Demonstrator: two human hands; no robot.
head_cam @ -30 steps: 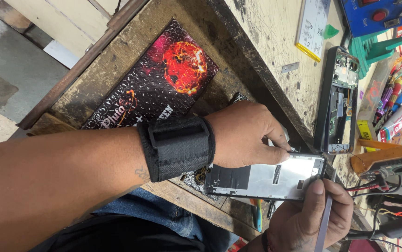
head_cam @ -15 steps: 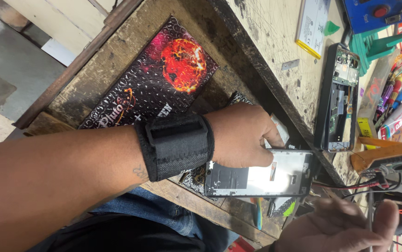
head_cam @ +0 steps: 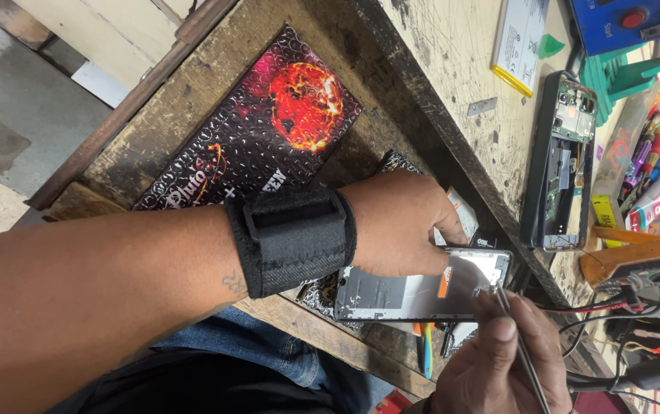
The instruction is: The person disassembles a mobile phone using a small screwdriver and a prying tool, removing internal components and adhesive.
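The fingers (head_cam: pixel 441 230) of the left hand (head_cam: pixel 399 222) close on the top edge of the screen panel (head_cam: pixel 422 287), holding it flat over the person's lap, just off the near edge of the surface (head_cam: pixel 452 84). The right hand (head_cam: pixel 498 360) pinches a thin metal tool (head_cam: pixel 521 349) between thumb and forefinger, its tip touching the panel's right corner.

A black wrist strap (head_cam: pixel 295 241) wraps the left forearm. Behind the hand lies a bubble-wrap pouch (head_cam: pixel 268 130) printed with a red planet. On the surface, an opened phone (head_cam: pixel 563 161) lies well apart to the right, a battery (head_cam: pixel 521 38) beyond it, with pens and wires (head_cam: pixel 628 307) crowding the right side.

Open room remains only below the panel, toward the lap.

Half a second ago the right hand was open and empty below the panel; now it has risen with the tool to the corner.
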